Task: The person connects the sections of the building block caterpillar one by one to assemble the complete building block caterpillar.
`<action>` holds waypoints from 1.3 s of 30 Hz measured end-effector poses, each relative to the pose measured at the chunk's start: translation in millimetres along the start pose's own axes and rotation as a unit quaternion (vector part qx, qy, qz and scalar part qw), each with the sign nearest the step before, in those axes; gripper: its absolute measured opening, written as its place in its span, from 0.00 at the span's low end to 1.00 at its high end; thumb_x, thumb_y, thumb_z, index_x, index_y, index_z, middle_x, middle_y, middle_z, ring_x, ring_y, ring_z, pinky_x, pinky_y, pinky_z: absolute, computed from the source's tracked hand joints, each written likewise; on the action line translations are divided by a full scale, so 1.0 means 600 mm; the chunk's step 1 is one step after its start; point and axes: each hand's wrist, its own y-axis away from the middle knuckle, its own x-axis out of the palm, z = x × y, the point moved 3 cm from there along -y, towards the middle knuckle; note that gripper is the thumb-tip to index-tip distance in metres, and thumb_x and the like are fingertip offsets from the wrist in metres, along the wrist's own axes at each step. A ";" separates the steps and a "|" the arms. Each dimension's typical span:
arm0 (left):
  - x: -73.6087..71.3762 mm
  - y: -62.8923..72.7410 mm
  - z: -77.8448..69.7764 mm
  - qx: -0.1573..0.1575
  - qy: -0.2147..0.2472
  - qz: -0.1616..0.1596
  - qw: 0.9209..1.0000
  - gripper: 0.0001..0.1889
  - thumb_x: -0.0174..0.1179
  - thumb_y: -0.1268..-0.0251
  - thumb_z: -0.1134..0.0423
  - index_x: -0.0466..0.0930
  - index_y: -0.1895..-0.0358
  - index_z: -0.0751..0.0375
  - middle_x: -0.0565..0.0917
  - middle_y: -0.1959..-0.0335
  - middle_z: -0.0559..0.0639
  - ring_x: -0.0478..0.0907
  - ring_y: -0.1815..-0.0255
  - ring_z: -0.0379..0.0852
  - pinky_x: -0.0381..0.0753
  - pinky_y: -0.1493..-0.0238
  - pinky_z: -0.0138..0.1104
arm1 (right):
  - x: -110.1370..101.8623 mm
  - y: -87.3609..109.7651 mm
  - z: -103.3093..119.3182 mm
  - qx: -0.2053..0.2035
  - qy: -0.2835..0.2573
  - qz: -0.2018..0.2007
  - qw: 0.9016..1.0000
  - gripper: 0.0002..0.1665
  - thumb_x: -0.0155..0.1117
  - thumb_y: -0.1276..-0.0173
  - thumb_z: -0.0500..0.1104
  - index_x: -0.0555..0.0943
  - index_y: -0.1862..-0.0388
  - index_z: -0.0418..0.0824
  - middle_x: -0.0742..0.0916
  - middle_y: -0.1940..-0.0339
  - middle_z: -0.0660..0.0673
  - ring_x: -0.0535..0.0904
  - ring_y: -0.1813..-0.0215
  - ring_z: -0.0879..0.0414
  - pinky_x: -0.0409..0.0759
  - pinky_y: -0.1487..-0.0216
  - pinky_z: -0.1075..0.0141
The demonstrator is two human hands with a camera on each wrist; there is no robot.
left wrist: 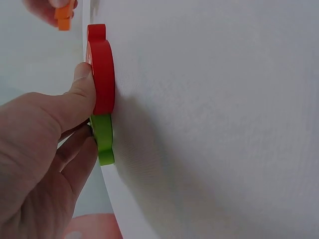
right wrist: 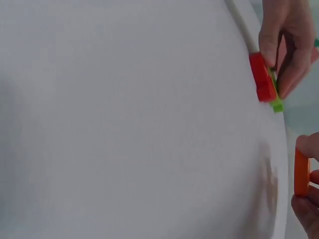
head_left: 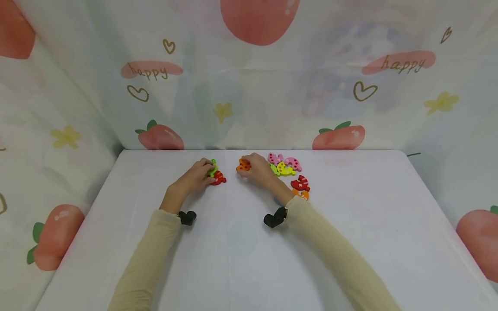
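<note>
At the back of the table, my left hand (head_left: 193, 176) has its thumb on a red puzzle piece (head_left: 219, 178) and its fingers at a green puzzle piece (head_left: 213, 163). The two thick, flat pieces lie against each other; in the left wrist view the red side (left wrist: 103, 77) stands above the green one (left wrist: 103, 139). A short way to the right, my right hand (head_left: 260, 170) pinches an orange puzzle piece (head_left: 243, 165) with red dots between thumb and fingers. In the right wrist view the orange piece (right wrist: 301, 172) shows edge-on, above a shadow on the tabletop.
Right of my right hand lie pink pieces (head_left: 292, 163) with dots, a yellow one (head_left: 285, 169), a red striped one (head_left: 300, 183) and another orange one (head_left: 302, 195). My right wrist partly hides a blue piece (head_left: 277, 201). A printed cloth wall (head_left: 249, 95) rises behind the white table (head_left: 233, 268).
</note>
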 end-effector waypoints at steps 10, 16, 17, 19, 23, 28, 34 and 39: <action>-0.005 0.001 -0.008 0.034 -0.005 -0.006 0.999 0.24 0.61 0.34 0.60 0.72 0.38 0.67 0.69 0.37 0.57 0.65 0.33 0.55 0.66 0.28 0.47 | 0.049 0.018 0.053 -0.032 -0.001 -0.004 0.999 0.33 0.71 0.39 0.51 0.79 0.40 0.34 0.83 0.55 0.39 0.73 0.60 0.53 0.70 0.61 0.69; -0.007 0.003 -0.008 0.039 -0.009 -0.007 0.999 0.23 0.60 0.33 0.61 0.73 0.39 0.68 0.69 0.37 0.57 0.65 0.33 0.55 0.65 0.28 0.48 | 0.064 0.017 0.061 -0.026 -0.006 -0.002 1.000 0.33 0.71 0.38 0.50 0.78 0.39 0.33 0.82 0.54 0.39 0.73 0.60 0.53 0.70 0.62 0.69; -0.007 0.004 -0.007 0.039 -0.009 -0.007 0.999 0.23 0.60 0.33 0.61 0.73 0.39 0.68 0.69 0.37 0.57 0.65 0.33 0.55 0.65 0.28 0.48 | 0.065 0.017 0.063 -0.026 -0.008 -0.004 1.000 0.33 0.71 0.38 0.50 0.77 0.39 0.33 0.82 0.54 0.38 0.73 0.60 0.52 0.70 0.62 0.68; -0.007 0.004 -0.006 0.039 -0.009 -0.007 0.999 0.22 0.60 0.32 0.61 0.73 0.39 0.68 0.69 0.37 0.58 0.65 0.33 0.55 0.65 0.28 0.48 | 0.068 0.016 0.063 -0.026 -0.008 -0.010 1.000 0.33 0.71 0.39 0.50 0.77 0.39 0.33 0.81 0.55 0.39 0.73 0.60 0.53 0.70 0.62 0.69; -0.007 0.006 -0.003 0.043 -0.008 -0.011 0.999 0.22 0.61 0.33 0.61 0.73 0.39 0.68 0.69 0.38 0.58 0.66 0.34 0.56 0.65 0.28 0.48 | 0.069 0.017 0.068 -0.020 -0.010 -0.005 1.000 0.34 0.71 0.38 0.50 0.77 0.38 0.33 0.81 0.53 0.39 0.73 0.58 0.53 0.72 0.60 0.68; -0.010 0.009 -0.004 0.048 -0.013 -0.016 0.999 0.23 0.61 0.33 0.61 0.73 0.39 0.69 0.69 0.39 0.58 0.66 0.34 0.56 0.66 0.28 0.48 | 0.067 0.019 0.076 -0.009 -0.008 0.002 1.000 0.33 0.70 0.37 0.49 0.76 0.37 0.34 0.81 0.51 0.39 0.74 0.55 0.52 0.76 0.55 0.66; -0.012 0.009 -0.005 0.049 -0.017 -0.015 0.999 0.22 0.60 0.33 0.62 0.73 0.39 0.70 0.69 0.38 0.59 0.66 0.34 0.57 0.65 0.28 0.49 | 0.071 0.017 0.077 -0.011 0.004 0.003 1.000 0.33 0.70 0.37 0.49 0.76 0.37 0.34 0.81 0.50 0.39 0.74 0.53 0.51 0.77 0.52 0.65; -0.013 0.010 -0.007 0.052 -0.020 -0.014 0.998 0.23 0.61 0.33 0.62 0.73 0.40 0.70 0.69 0.38 0.59 0.66 0.34 0.57 0.66 0.29 0.49 | 0.074 0.017 0.074 -0.016 0.011 0.003 1.000 0.33 0.70 0.37 0.49 0.77 0.38 0.34 0.81 0.50 0.38 0.74 0.53 0.50 0.76 0.52 0.64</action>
